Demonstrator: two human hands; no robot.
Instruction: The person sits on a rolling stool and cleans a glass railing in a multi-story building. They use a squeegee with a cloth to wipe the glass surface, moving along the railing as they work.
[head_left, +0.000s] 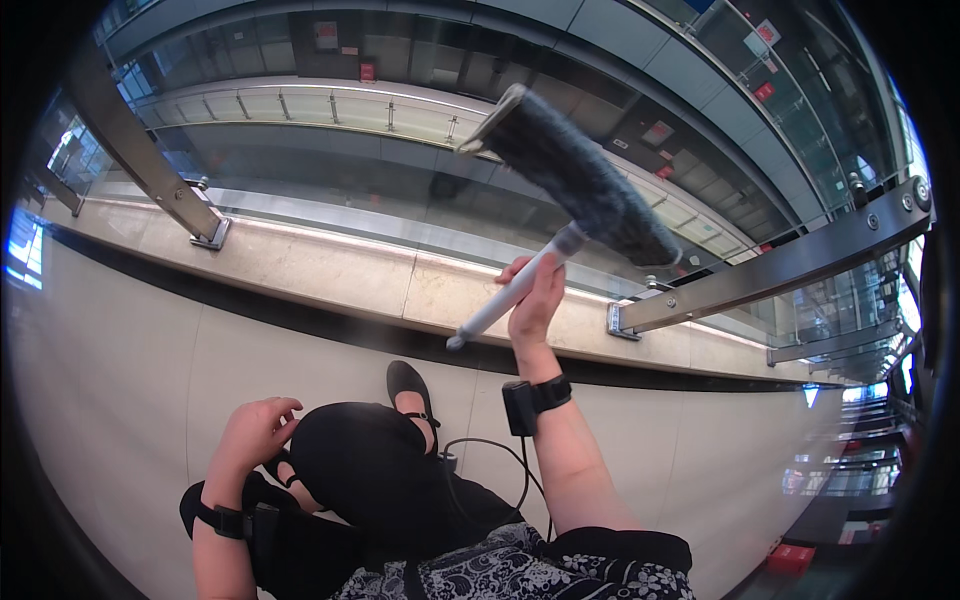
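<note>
My right hand (537, 300) grips the white handle (510, 294) of a T-shaped window washer. Its long head wears a dark grey-blue fleecy sleeve (577, 169), slightly blurred and slanting from upper left to lower right. Behind the head is the clear glass panel (360, 184) of a balustrade; whether the fleece touches it I cannot tell. My left hand (259, 431) hangs by my bent knee (345, 442), fingers loosely curled and thumb a little apart, with nothing seen in it.
A stone curb (337, 262) runs along the glass base. Steel posts stand left (161, 169) and right (750, 281). A black cable (523, 480) hangs from my right wrist's strapped box (519, 409). A red box (791, 557) sits at lower right on the pale tiled floor (135, 337).
</note>
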